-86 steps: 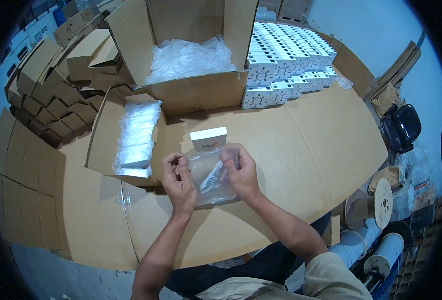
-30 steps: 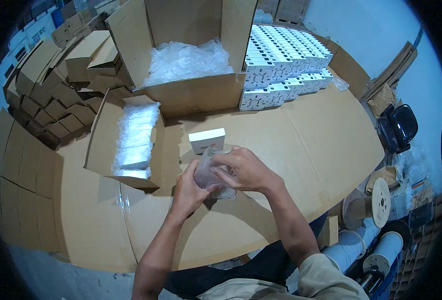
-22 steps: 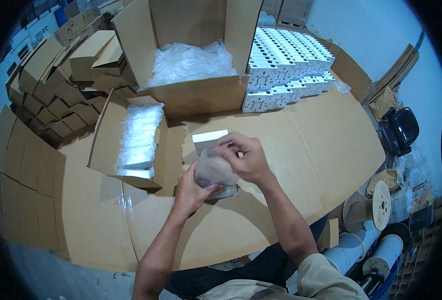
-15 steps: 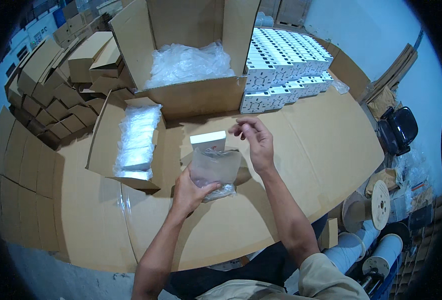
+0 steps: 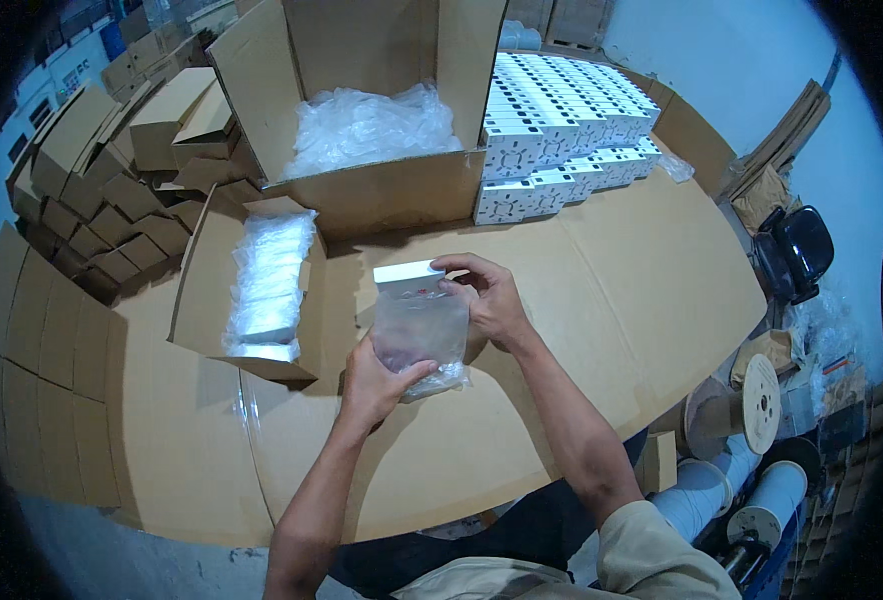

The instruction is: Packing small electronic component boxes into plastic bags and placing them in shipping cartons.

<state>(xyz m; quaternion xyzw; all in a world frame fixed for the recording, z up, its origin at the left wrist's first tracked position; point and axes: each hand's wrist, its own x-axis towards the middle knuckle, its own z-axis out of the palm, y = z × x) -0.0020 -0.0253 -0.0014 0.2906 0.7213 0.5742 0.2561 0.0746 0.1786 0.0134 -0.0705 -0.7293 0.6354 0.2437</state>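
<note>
We hold a clear bag (image 5: 422,335) upright between both hands above the cardboard table (image 5: 612,300). Our left hand (image 5: 377,385) grips the bag's lower edge, thumb on the near face, fingers curled behind it. Our right hand (image 5: 492,300) pinches the bag's top right corner between thumb and fingers. A small white box (image 5: 409,273) sits at the bag's mouth, its top showing just above the plastic; we cannot tell whether it is partly inside the bag or standing behind it.

To the left of our hands lies an open low carton (image 5: 207,300) with a row of bagged boxes (image 5: 267,290) in it. Behind the bag stands a large open carton (image 5: 362,100) filled with crumpled clear plastic (image 5: 367,125). Just to its right, touching its side, are stacked rows of white boxes (image 5: 562,125) on the table. Folded brown cartons (image 5: 112,170) pile up at far left. Spools (image 5: 757,400) and rolls stand off the table's right edge
</note>
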